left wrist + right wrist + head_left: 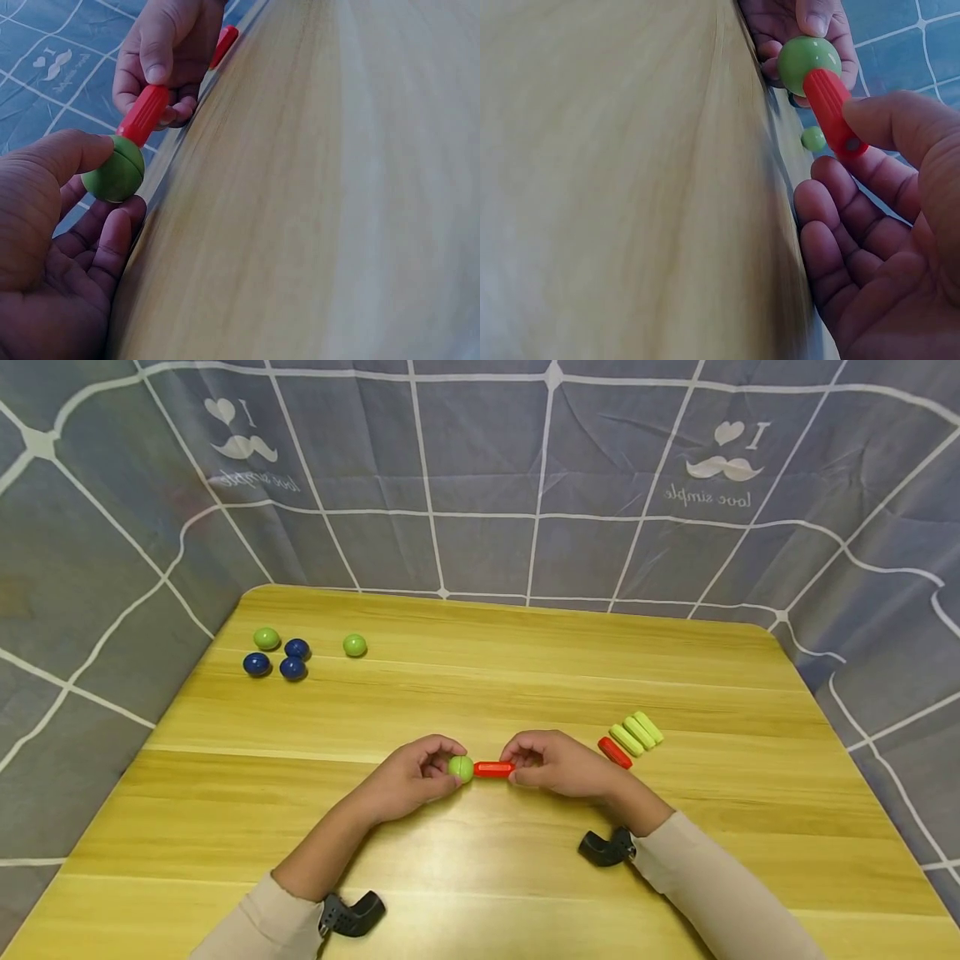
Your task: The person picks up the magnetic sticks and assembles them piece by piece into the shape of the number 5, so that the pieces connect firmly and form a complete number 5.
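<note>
Between thumb and fingers my left hand [411, 781] pinches a green ball [461, 768] with a seam around it. From the other side my right hand [558, 764] pinches the far end of a short red ribbed stick [493, 769]. The stick's near end touches the ball, and the two lie in one line just above the table. In the right wrist view a small dark round spot shows on the end of the red stick [829, 109]. Whether the stick is fastened to the green ball [116, 171] cannot be told.
On the wooden table [480, 877], several blue balls [292, 667] and a green ball [266, 638] cluster at the far left, with another green ball [355, 645] beside them. Right of my hands lie a red stick [615, 752] and several yellow-green sticks [637, 732]. A grey curtain [480, 468] hangs behind.
</note>
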`<action>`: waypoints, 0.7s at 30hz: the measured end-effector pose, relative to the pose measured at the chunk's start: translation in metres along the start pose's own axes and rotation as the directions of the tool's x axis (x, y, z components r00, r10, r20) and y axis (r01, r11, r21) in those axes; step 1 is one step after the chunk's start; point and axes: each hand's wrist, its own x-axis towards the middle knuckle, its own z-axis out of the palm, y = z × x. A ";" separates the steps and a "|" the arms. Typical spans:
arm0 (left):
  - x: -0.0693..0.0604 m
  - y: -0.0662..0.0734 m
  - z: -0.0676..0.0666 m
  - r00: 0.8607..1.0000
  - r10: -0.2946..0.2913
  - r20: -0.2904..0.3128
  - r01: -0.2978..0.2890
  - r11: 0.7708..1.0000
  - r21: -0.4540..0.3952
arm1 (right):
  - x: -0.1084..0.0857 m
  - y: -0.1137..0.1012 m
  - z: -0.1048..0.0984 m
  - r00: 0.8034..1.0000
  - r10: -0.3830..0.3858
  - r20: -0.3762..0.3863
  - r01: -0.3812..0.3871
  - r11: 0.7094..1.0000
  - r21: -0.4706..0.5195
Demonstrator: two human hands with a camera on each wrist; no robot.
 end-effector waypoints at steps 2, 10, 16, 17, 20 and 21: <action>0.000 0.000 0.000 1.000 0.000 0.002 0.000 1.000 -0.001 | 0.000 0.000 0.000 1.000 0.008 -0.007 -0.008 1.000 -0.008; 0.002 0.003 0.001 1.000 0.012 0.001 -0.012 1.000 0.020 | -0.004 -0.017 0.000 1.000 0.017 -0.024 -0.018 1.000 -0.014; 0.001 0.003 0.001 1.000 0.013 0.001 -0.013 0.999 0.030 | -0.009 -0.038 0.001 1.000 -0.016 -0.021 0.016 1.000 -0.014; 0.001 0.003 0.001 1.000 0.011 0.001 -0.011 0.999 0.030 | -0.009 -0.039 0.001 1.000 -0.020 -0.021 0.019 1.000 -0.019; 0.001 0.003 0.001 1.000 0.010 0.001 -0.010 1.000 0.025 | -0.009 -0.039 0.002 1.000 -0.018 -0.021 0.017 0.999 -0.035; 0.000 0.003 0.001 1.000 0.010 0.001 -0.010 1.000 0.023 | -0.008 -0.037 0.002 1.000 -0.015 -0.021 0.014 0.999 -0.039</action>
